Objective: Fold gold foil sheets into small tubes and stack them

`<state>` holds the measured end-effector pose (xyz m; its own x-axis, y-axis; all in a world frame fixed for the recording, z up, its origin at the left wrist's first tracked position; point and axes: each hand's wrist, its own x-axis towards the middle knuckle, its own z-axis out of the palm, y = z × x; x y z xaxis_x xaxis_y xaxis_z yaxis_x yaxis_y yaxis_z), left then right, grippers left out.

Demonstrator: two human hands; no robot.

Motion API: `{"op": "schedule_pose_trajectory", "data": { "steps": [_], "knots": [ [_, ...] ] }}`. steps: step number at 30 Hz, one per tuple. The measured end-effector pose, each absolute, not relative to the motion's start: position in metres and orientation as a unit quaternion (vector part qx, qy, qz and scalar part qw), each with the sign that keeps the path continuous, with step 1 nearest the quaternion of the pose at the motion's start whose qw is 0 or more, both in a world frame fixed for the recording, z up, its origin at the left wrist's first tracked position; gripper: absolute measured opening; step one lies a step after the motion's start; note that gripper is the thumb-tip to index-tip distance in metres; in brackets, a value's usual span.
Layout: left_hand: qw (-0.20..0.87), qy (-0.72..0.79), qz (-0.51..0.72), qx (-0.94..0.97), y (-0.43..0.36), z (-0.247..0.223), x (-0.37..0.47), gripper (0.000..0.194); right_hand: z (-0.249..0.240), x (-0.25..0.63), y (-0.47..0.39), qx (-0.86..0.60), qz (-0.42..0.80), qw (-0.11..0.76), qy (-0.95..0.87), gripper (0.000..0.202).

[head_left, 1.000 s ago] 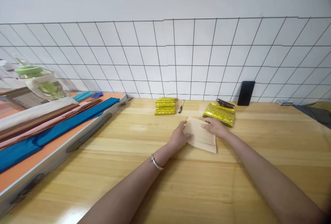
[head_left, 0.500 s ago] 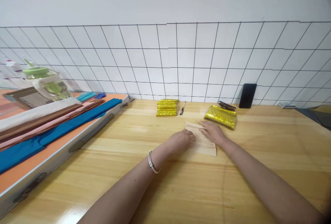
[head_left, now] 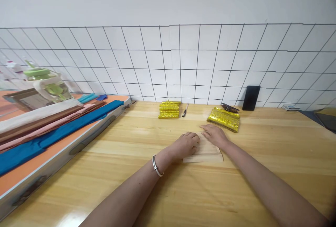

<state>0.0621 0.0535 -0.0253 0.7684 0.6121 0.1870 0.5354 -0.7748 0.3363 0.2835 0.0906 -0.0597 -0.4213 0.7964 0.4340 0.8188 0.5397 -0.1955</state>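
A pale beige sheet point(head_left: 206, 151) lies on the wooden table, partly covered by both hands. My left hand point(head_left: 187, 144), a bracelet at its wrist, rests on the sheet's left side with curled fingers; whether they grip its edge is hidden. At the sheet's upper right, my right hand point(head_left: 215, 135) lies with its fingers stretched to the left. Beyond it is a flat gold foil packet point(head_left: 224, 118) with a dark clip point(head_left: 230, 107) behind. Gold foil strips point(head_left: 169, 110) and a pen point(head_left: 185, 110) lie farther back.
A black phone point(head_left: 251, 98) leans against the tiled wall. To the left, an orange surface bordered by a raised edge point(head_left: 86, 141) holds folded blue cloth point(head_left: 63, 130), other cloths, a box and a green-lidded bottle point(head_left: 49, 83). A small stack point(head_left: 291, 107) sits at the back right.
The sheet has turned, and its lower edge now lies nearer and more level. My left hand has moved slightly right, with its fingers more curled. My right hand has shifted slightly.
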Motion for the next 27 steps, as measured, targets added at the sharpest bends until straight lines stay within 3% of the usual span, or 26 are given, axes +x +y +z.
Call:
{"op": "schedule_pose_trajectory", "data": {
  "steps": [9,21,27],
  "knots": [
    [0.22,0.289,0.089,0.928,0.055,-0.028,0.056,0.075,-0.043,0.28,0.079,-0.469,-0.076,0.214,-0.854,0.031],
    [0.215,0.283,0.067,0.932,0.058,-0.033,0.053,0.089,-0.044,0.259,0.074,-0.443,-0.055,0.16,-0.88,0.025],
    [0.207,0.277,0.063,0.936,0.055,-0.033,0.052,0.088,-0.047,0.27,0.059,-0.455,-0.04,0.149,-0.877,0.035]
  ]
}}
